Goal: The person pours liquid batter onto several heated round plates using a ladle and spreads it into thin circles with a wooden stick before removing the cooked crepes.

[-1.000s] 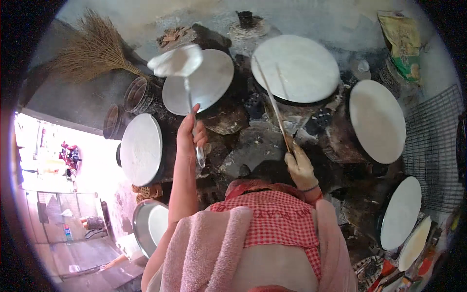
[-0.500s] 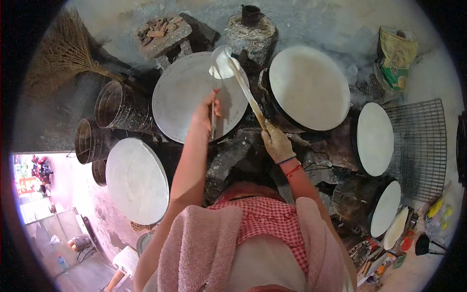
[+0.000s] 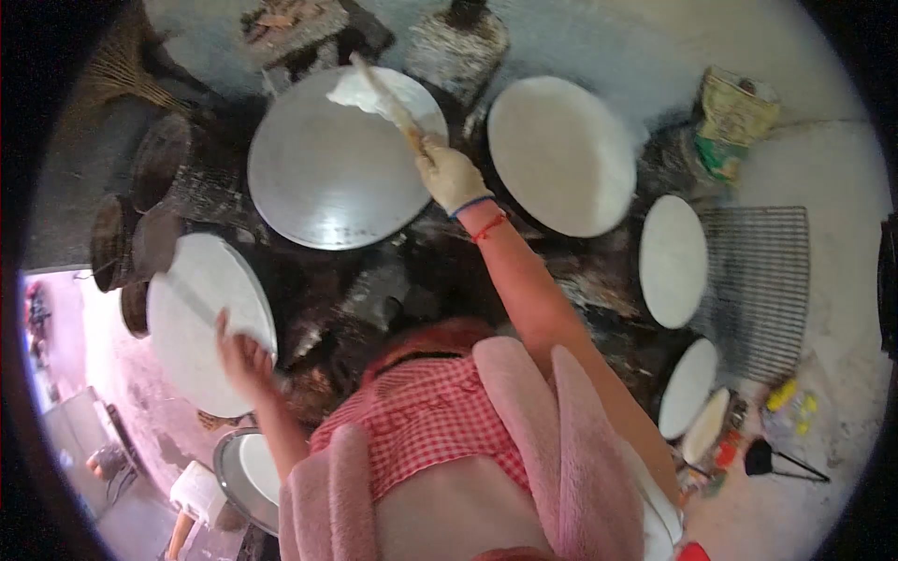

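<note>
My gloved right hand [image 3: 452,176] grips a pale stick-like spreader [image 3: 395,105] that reaches over the far round griddle [image 3: 327,178]. Its far end meets a patch of white batter [image 3: 355,92] near the griddle's back edge. My left hand [image 3: 245,365], bare and smeared by motion, is over the lower left griddle [image 3: 210,327], whose surface is coated white. From its curled fingers a blurred thin handle runs up to a round-headed ladle [image 3: 156,241], held beside the dark drums.
More white-topped round griddles [image 3: 561,154] stand at the right, the smaller ones [image 3: 673,262] farther round. Dark metal drums [image 3: 161,161] sit at the left. A wire rack [image 3: 758,290] leans at the right, below a sack [image 3: 734,122]. A metal basin [image 3: 234,467] is at lower left.
My left hand has swung left and nearer with the ladle, from the far griddle to the lower left one. The spreader remains at the batter, which now lies spread wider. The view has shifted.
</note>
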`<state>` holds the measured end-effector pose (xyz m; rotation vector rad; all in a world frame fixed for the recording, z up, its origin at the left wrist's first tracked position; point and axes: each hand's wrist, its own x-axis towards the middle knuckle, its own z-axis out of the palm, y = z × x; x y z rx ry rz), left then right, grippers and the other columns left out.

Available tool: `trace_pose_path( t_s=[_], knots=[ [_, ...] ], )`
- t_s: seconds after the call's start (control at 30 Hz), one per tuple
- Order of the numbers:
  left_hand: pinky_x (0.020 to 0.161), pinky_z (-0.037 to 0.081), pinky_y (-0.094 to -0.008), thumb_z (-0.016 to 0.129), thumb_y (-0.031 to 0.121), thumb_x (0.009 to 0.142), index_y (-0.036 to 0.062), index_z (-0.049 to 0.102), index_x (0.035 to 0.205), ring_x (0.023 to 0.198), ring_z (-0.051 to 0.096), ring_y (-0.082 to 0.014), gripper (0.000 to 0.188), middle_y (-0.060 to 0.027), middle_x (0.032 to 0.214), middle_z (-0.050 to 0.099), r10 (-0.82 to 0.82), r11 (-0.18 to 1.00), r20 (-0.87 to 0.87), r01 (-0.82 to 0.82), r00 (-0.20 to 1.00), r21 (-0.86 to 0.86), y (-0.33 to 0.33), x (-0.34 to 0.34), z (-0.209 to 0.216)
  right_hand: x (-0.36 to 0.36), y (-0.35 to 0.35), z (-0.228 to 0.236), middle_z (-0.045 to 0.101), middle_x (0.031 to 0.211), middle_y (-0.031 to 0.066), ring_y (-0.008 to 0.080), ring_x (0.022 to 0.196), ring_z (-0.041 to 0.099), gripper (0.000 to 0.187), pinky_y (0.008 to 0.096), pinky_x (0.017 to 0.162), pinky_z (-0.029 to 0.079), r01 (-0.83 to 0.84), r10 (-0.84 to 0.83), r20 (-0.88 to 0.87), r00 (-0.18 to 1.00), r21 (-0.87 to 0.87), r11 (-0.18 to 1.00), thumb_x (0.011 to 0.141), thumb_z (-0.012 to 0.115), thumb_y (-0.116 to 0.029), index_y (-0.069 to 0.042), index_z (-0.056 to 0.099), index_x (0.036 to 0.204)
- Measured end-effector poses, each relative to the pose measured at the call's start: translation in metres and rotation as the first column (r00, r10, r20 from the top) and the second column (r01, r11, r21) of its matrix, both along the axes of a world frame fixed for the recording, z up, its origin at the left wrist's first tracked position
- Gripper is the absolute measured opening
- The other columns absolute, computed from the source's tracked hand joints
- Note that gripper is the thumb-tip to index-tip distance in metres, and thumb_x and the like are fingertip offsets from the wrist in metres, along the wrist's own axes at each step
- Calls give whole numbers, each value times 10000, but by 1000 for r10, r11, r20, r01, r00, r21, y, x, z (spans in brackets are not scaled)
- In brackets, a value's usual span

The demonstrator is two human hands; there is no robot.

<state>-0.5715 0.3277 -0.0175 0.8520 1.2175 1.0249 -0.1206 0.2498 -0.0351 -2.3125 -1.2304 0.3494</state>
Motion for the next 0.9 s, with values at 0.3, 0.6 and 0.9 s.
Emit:
trace_pose_path(
  t_s=[0.3,0.6,0.9],
  knots=[
    [398,196,-226,497,192,1094,54,485,1458,470,251,-40,390,61,657,326,218,976,163,-211,962,-63,-80,-78,-25,-65,77,0,724,1043,231,435,928,687,420,502,884,544,-98,98,-3,995,-134,986,1023,518,-384,-125,680,1311],
    [435,230,-236,509,158,1083,54,497,1380,511,279,-50,315,50,703,330,496,841,129,-512,859,173,-113,-81,-21,39,22,-123,740,887,108,206,862,721,475,336,785,563,-74,137,-201,970,290,954,982,623,-339,5,650,1307],
    [422,241,-203,491,99,1077,20,519,1347,505,264,-31,283,68,679,316,581,726,349,-662,736,188,-165,14,-41,124,-4,-90,680,799,17,137,650,608,422,306,602,499,109,-133,-532,837,-75,991,1014,615,-359,-24,693,1258]
  ],
)
